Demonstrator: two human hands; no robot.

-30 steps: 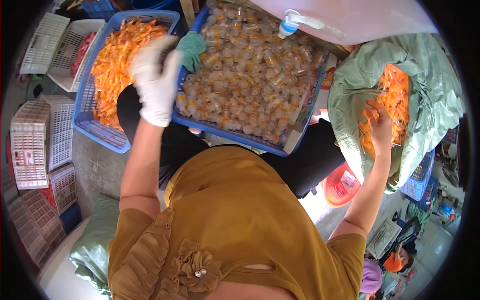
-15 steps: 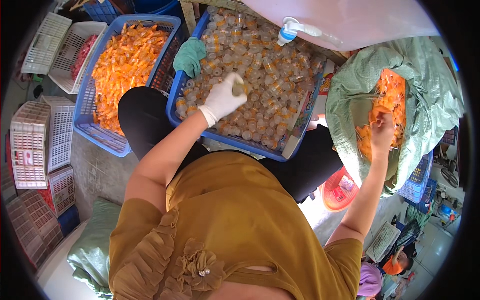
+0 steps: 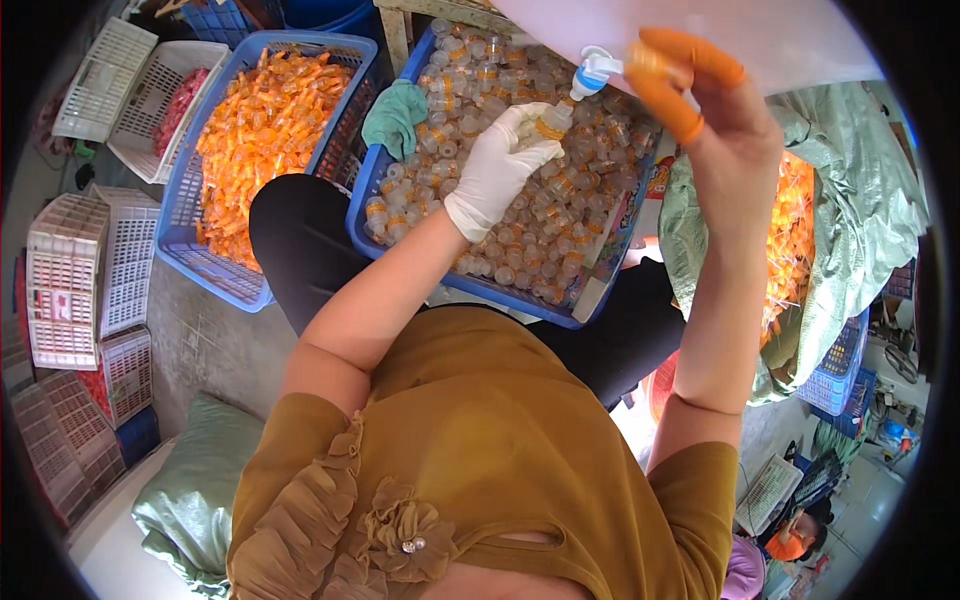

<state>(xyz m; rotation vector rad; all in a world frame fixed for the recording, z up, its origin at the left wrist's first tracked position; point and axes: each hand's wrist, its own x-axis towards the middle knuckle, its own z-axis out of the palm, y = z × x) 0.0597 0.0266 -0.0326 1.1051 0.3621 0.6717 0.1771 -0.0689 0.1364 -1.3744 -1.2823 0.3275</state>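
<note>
My left hand (image 3: pixel 495 165), in a white glove, closes round a small clear bottle (image 3: pixel 553 122) with an orange band. The bottle sits just under the blue nozzle of a white tap (image 3: pixel 594 72). Raised at the tap's right side is my right hand (image 3: pixel 725 115), with orange covers on its fingers. Its fingers curl inward over the tap's body and hide part of it. Something pale orange shows between them, too blurred to name. Below lies a blue tray (image 3: pixel 465 287) heaped with small clear bottles (image 3: pixel 530 215).
A green cloth (image 3: pixel 393 118) hangs over the tray's left rim. Further left stands a blue basket (image 3: pixel 165 215) of orange pieces. An open green sack (image 3: pixel 860 220) with orange pieces is at the right. The tap sticks out from a large pale container (image 3: pixel 560 22). White crates (image 3: pixel 65 285) line the left side.
My left hand has moved right and up from over the tray, bringing the bottle under the tap. My right hand has left the green sack and come up to the tap.
</note>
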